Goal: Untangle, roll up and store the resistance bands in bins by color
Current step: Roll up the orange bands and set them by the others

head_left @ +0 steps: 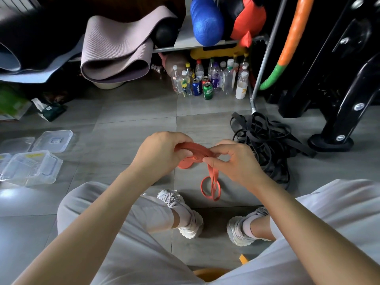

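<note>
Band (196, 154) is being rolled in midair over the floor (133, 124): left hand (162, 151) is gripping the coil (185, 164), presumably so it cannot spring open; right hand (236, 161) is pinching the loose tail (212, 177), likely feeding it taut. Bins (30, 167) are sitting nearby, left.

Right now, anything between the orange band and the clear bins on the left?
Nothing visible. The left hand and right hand hold the orange band; only bare floor lies between it and the clear bins. The black bands lie on the other side.
</note>
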The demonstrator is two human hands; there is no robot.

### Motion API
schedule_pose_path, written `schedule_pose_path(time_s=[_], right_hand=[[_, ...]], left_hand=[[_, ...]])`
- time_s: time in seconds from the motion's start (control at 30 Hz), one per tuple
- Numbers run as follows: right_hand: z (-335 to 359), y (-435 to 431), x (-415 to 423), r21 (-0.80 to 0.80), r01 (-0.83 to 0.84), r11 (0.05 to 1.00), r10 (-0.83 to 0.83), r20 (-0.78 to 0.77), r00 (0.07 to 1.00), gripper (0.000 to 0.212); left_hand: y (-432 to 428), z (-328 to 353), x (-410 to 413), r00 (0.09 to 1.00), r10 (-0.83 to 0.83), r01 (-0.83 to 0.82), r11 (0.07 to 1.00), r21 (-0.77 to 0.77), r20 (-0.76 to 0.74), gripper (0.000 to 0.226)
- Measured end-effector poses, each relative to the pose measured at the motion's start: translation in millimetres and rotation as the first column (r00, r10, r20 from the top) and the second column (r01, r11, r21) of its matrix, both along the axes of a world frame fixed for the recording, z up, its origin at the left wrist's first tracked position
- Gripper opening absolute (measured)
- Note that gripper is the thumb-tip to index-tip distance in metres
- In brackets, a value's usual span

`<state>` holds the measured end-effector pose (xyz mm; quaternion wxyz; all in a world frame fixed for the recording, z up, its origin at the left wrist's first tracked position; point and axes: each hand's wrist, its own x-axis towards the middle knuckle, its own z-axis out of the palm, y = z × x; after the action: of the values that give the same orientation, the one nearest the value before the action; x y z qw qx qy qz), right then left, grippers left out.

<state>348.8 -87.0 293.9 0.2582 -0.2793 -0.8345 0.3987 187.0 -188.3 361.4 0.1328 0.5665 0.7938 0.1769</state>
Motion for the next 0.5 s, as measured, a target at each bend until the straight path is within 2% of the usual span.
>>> schedule_pose_path(time_s=[0.1,0.2,0.27,0.37,0.43,0.47,0.5], right_hand=[[-0.7,-2.0,-0.2,0.014,0.029,0.999,-0.028,-0.060,0.998,0.015],[-1.0,-2.9,1.6,-0.128,-0.003,0.992,-0.008,-0.086,0.996,0.018],[-0.2,-4.0,1.7,-0.232,-0.011,0.973,-0.014,-0.106,0.994,0.019],[-0.9,-4.3,0.7,-0.282,0.017,0.959,-0.060,-0.146,0.988,0.025],[-1.2,-4.1,0.2,-0.245,0.024,0.969,-0.049,-0.098,0.994,0.018],[-1.8,-3.5,0.2,-0.207,0.020,0.978,-0.032,-0.053,0.998,0.017],[-2.5,-2.8,-0.1,-0.154,0.013,0.988,-0.014,-0.001,1.000,0.017]], left_hand=[[-1.1,-0.2,2.0,0.996,0.017,-0.022,0.998,0.055,0.091,0.016],[-1.5,-3.4,0.6,0.966,0.042,-0.074,0.990,0.117,0.257,0.015],[-2.6,-7.2,0.6,0.902,0.055,-0.134,0.979,0.155,0.429,0.022],[-4.0,-14.0,3.5,0.775,0.047,-0.200,0.964,0.175,0.631,0.028],[-4.9,-18.6,6.0,0.786,0.073,-0.202,0.969,0.143,0.614,0.023],[-5.0,-21.3,4.8,0.864,0.084,-0.160,0.981,0.112,0.496,0.019],[-4.9,-22.7,4.1,0.951,0.067,-0.092,0.993,0.068,0.302,0.022]])
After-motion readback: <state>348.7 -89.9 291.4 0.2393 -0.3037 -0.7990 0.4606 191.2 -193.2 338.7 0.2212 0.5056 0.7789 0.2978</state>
